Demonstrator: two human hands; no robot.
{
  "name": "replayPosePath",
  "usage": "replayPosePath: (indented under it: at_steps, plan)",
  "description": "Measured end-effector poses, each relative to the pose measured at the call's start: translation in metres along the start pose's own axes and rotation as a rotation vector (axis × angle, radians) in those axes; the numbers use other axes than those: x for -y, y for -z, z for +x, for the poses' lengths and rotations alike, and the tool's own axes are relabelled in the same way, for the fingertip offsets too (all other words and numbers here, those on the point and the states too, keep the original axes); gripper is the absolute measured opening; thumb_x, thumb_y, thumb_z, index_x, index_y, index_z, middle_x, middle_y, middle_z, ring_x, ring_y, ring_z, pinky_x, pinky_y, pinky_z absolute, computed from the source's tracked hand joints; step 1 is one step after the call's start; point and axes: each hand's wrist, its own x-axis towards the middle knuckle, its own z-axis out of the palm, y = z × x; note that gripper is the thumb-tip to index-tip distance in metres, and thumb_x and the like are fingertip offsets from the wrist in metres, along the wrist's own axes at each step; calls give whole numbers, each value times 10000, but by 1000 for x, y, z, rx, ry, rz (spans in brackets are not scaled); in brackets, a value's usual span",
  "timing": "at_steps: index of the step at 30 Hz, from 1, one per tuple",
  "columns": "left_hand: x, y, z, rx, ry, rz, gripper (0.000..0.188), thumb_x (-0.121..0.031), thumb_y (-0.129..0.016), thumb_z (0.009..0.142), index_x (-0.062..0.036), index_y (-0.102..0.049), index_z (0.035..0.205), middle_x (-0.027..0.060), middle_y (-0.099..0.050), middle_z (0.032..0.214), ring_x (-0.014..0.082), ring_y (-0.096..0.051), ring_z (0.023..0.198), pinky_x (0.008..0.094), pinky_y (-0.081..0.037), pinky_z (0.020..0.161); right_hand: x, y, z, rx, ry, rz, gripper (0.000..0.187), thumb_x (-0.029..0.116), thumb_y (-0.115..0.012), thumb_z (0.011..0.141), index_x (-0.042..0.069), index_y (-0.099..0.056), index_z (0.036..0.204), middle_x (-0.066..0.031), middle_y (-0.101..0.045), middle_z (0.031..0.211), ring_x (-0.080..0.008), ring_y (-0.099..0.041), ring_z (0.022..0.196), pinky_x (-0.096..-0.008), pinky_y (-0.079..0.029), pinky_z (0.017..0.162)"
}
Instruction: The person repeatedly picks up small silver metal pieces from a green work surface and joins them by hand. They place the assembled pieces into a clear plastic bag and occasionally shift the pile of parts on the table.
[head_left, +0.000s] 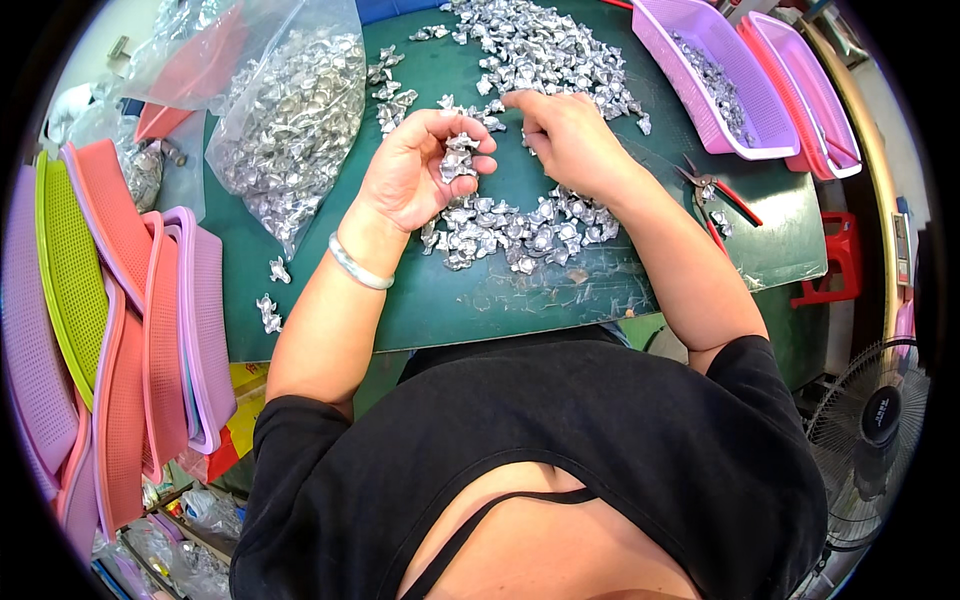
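Note:
My left hand [415,170], palm turned up, is closed around a few small silver metal castings [459,158]. Just right of it, my right hand [565,135] reaches over the table with its index finger stretched toward a casting at the edge of the far pile. The other fingers curl under, and whether they grip anything is hidden. A large heap of loose castings [545,50] spreads beyond the hands. A nearer pile of castings [525,235] lies below them, toward my body.
A clear plastic bag [290,130] full of castings stands at the left. Stacked plastic baskets [120,330] line the left edge. At the right are a purple basket [770,130] with small parts, red-handled pliers [735,200], a red stool [840,262] and a fan [880,415].

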Motion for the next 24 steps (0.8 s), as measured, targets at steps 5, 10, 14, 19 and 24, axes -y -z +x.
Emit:
replayPosePath:
  at_steps: [5,10,14,19,24]
  plan:
    - [4,1,1,-55,22,165,177,-202,-500,854,-40,-537,793,77,-556,785,151,-545,666,195,-435,461,4,10,5,55,-231,271,373,-27,-536,698,53,-540,1063,-62,-586,732,-260,-542,730,-354,-430,681]
    - [4,1,1,-29,27,143,154,-131,-497,825,-23,-547,922,71,-554,798,145,-543,671,190,-434,462,-8,4,2,-13,-28,56,381,-23,-538,704,72,-544,1073,-61,-599,774,-264,-541,786,-361,-423,723]
    - [4,0,1,-12,26,89,165,-116,-493,821,-24,-543,948,65,-547,804,151,-543,673,195,-446,483,-10,1,-1,17,49,-4,411,-41,-540,696,58,-526,1094,-48,-584,764,-254,-536,829,-372,-414,751]
    - [4,0,0,-14,30,111,119,-117,-508,825,-35,-538,906,39,-523,757,123,-513,639,181,-404,453,-8,5,2,41,-77,130,420,-33,-542,697,62,-524,1105,-51,-587,767,-249,-538,828,-369,-415,761]
    - [3,-1,0,10,47,159,108,-113,-511,829,-32,-522,900,12,-497,713,87,-469,603,157,-324,404,-8,6,5,24,-113,254,430,-35,-535,693,68,-523,1110,-58,-577,735,-251,-531,791,-364,-418,744]
